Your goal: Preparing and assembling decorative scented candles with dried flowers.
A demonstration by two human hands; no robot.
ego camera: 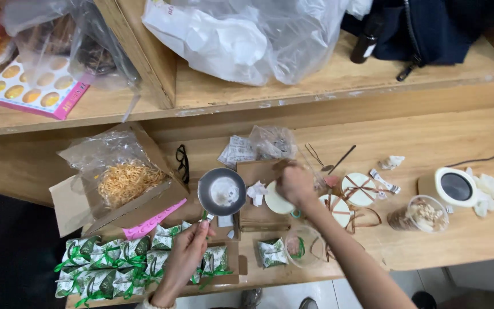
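The left hand held a small metal pan by its short handle, the fingers closed around that handle from below. The pan stood over the middle of the wooden table, and I take it as my landmark. Its bowl was round, grey and shiny, with a pale patch inside; what that patch was, I could not tell.

Just right of the pan, the right hand pinched a pale round disc, the fingers narrow on its upper edge. A crumpled white paper lay between the pan and the disc. Further right of the pan lay two more discs tied with brown ribbon, then a clear cup of nuts, well apart.

Left of the pan stood an open carton with orange shreds in a clear bag. Below the pan lay many small green packets with green ribbon.

The pan seemed light and stiff, probably smooth and a little slippery, so the handle was the safe place to hold it. The disc looked thin and maybe fragile; I think the rim was best for the fingers, with soft pressure.
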